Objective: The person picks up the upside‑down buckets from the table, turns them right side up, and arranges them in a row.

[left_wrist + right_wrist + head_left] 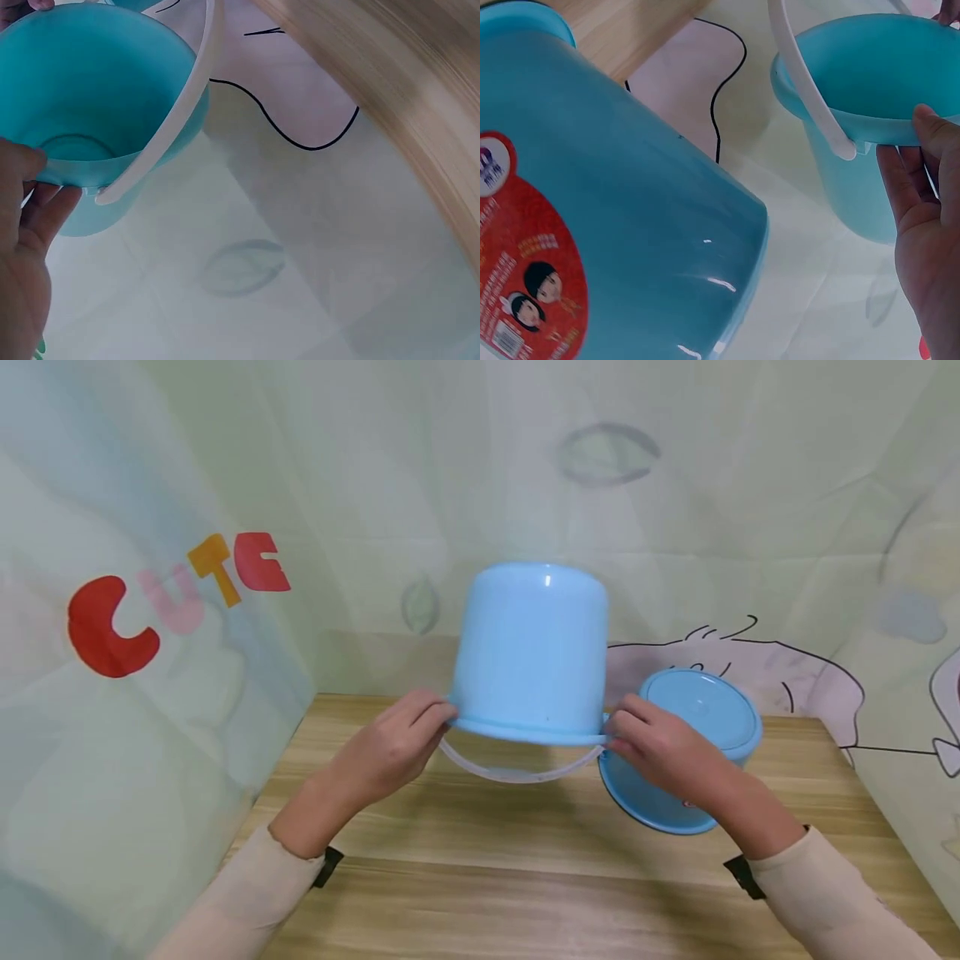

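Note:
A light blue plastic bucket [532,652] hangs above the table, base up and slightly tilted, its mouth facing down. My left hand [393,745] pinches its rim at the left side. On the opposite side, my right hand [663,747] grips the rim between thumb and fingers. A white handle [517,774] droops below the rim. Both wrist views look into the hollow inside of the bucket [97,82]; no contents show there. In the right wrist view, the thumb lies over the rim with fingers on the outer wall.
A second blue bucket [701,710] stands base up at the right of the wooden table [465,893], partly behind my right hand and forearm. It bears a red label [536,277]. A printed cloth backdrop [375,468] rises behind the table and along both sides.

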Demonstrator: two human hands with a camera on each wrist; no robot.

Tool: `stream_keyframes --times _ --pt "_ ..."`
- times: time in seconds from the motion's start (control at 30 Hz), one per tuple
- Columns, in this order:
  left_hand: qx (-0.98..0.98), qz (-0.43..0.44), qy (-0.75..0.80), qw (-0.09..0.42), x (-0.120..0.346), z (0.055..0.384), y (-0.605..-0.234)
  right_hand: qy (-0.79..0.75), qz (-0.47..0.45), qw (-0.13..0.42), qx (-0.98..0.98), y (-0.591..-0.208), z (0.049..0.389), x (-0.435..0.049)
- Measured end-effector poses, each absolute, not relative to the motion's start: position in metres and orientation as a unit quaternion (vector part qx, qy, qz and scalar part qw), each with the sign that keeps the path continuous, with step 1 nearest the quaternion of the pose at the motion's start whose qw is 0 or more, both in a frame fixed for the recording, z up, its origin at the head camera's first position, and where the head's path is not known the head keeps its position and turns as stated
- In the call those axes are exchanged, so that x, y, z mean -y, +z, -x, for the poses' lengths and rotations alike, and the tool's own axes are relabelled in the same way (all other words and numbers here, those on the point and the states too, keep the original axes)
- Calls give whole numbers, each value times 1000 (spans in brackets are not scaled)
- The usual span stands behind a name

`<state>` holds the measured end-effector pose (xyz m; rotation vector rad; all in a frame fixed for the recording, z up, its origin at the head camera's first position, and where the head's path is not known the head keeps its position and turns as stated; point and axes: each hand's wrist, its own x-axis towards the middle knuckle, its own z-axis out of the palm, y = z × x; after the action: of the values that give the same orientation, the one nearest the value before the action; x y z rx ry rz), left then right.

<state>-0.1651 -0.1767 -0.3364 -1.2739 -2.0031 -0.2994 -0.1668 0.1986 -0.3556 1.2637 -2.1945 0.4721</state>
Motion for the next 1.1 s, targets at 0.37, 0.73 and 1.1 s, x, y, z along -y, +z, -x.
stream_keyframes --times 0.37,0.73,1.1 --pt "767 494 -138 385 173 168 -325 172 -486 290 807 -344 171 -200" --pt "775 478 -184 370 171 170 -320 186 -463 263 826 -335 170 -204" --pt "776 460 -224 369 164 170 -313 253 -438 250 826 -327 172 -206"
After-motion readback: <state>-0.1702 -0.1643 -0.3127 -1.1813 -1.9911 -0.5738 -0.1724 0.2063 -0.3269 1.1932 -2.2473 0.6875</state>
